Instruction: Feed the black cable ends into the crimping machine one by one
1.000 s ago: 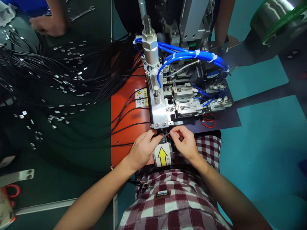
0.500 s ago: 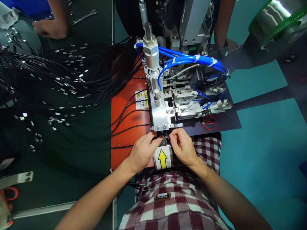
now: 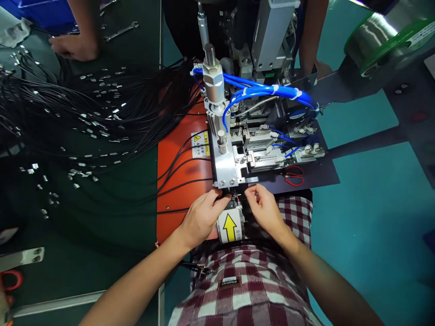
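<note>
My left hand (image 3: 203,216) is closed at the front end of the machine, thumb and fingertips pressed together at a small black fixture (image 3: 232,204). A black cable (image 3: 173,209) runs across the orange plate and under this hand. Thin wire ends (image 3: 237,198), one red, stick out on the fixture's right side. To the right, my right hand (image 3: 267,209) is curled in a pinch, apart from the wires; whatever its fingertips hold is hidden. Just below the fixture is a white label with a yellow arrow (image 3: 229,226).
Silver cylinders and blue air tubes (image 3: 272,88) rise ahead. Red-handled scissors (image 3: 294,175) lie right of the machine. Many black cables with metal ends (image 3: 91,122) cover the left table. Another person's hand (image 3: 76,46) rests near a wrench (image 3: 121,31). A solder wire spool (image 3: 380,40) stands far right.
My right hand has moved a little right, away from the fixture, so the wire ends show more. My left hand stays at the fixture. The view has shifted slightly.
</note>
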The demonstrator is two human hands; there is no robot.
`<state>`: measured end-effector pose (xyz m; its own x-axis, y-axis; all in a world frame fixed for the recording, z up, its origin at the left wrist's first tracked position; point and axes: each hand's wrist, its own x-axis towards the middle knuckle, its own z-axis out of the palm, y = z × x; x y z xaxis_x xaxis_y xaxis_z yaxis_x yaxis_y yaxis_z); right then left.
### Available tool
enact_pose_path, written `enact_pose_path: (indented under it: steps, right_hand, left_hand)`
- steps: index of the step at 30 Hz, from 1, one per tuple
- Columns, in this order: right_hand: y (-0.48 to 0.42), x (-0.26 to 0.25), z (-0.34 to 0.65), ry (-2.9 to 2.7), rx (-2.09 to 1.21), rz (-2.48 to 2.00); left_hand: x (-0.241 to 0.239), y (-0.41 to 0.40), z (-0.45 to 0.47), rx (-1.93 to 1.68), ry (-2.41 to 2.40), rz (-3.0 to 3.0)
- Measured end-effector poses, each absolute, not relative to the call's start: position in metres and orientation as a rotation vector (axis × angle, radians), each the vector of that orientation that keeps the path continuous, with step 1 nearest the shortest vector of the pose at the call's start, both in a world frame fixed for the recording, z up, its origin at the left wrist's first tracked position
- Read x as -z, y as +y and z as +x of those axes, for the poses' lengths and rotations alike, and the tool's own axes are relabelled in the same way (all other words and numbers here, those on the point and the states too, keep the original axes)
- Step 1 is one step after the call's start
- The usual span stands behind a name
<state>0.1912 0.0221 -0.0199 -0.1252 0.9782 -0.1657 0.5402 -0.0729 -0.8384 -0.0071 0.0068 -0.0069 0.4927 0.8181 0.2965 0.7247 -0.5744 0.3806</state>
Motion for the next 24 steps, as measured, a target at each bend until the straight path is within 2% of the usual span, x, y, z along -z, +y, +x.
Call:
enact_pose_path:
  steps: [17,20,24]
  right_hand:
    - [0.023,0.008,0.181,-1.874,-0.868,-1.428]
    - [0.023,0.009,0.18,-1.806,-0.97,-1.484]
    - [0.028,0.016,0.178,-1.5,-1.328,-1.564]
  left_hand:
    - [0.005,0.007,-0.007,-0.652,1.333,2.538]
    - [0.005,0.006,-0.007,-0.64,1.339,2.529]
    - [0.006,0.006,-0.007,-0.641,1.352,2.543]
